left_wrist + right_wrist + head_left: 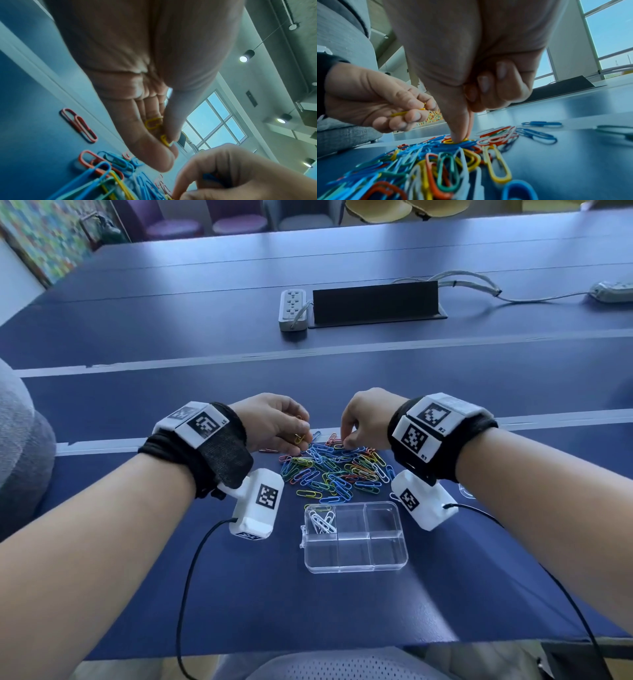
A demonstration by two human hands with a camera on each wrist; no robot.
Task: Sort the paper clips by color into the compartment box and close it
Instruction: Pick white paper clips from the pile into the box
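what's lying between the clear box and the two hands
The head view shows the loose pile of mixed-colour paper clips on the blue table, between the clear plastic compartment box and both hands.

Hard to count the yellow clips (pixel 152 123) tucked in the left hand (pixel 274 422). Blurred, nearest clips (pixel 419 182) below the right hand (pixel 471 54). Hidden by the right wrist camera, box lid (pixel 467 491).

Blue table (pixel 445 594): clip pile (pixel 334 470), clear compartment box (pixel 356 537), pwr strip (pixel 292 309), cables (pixel 479 285).
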